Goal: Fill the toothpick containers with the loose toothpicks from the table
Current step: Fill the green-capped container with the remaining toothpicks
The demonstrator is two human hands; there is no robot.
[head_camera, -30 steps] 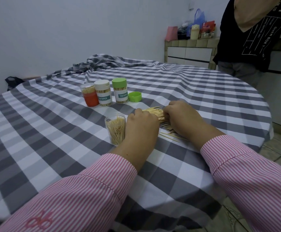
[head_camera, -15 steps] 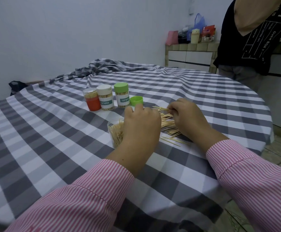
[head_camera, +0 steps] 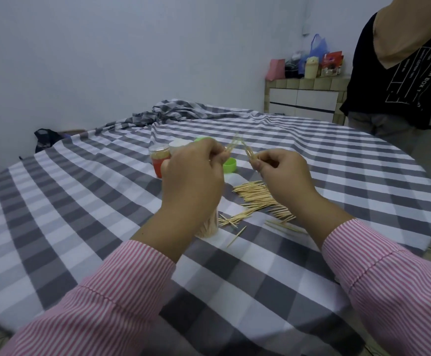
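Both hands are raised above the table. My left hand [head_camera: 193,173] pinches a few toothpicks that point up and right. My right hand [head_camera: 283,170] pinches another small bunch that leans up and left, its tips near the left bunch. A pile of loose toothpicks [head_camera: 258,199] lies on the checked tablecloth [head_camera: 80,214] under my right hand. The open clear container [head_camera: 209,226], partly full of toothpicks, stands under my left wrist and is mostly hidden. Behind my left hand stand an orange container [head_camera: 159,160] and a white-lidded one [head_camera: 179,145].
A loose green lid [head_camera: 229,166] lies beyond the hands. A person in a black shirt [head_camera: 402,80] stands at the table's far right edge. A tiled counter [head_camera: 304,98] with bags is behind. Bunched cloth [head_camera: 173,111] lies at the far side.
Both hands have lifted off the toothpick pile, each with a small bunch pinched in its fingers. The pile and the open container are now uncovered on the cloth.
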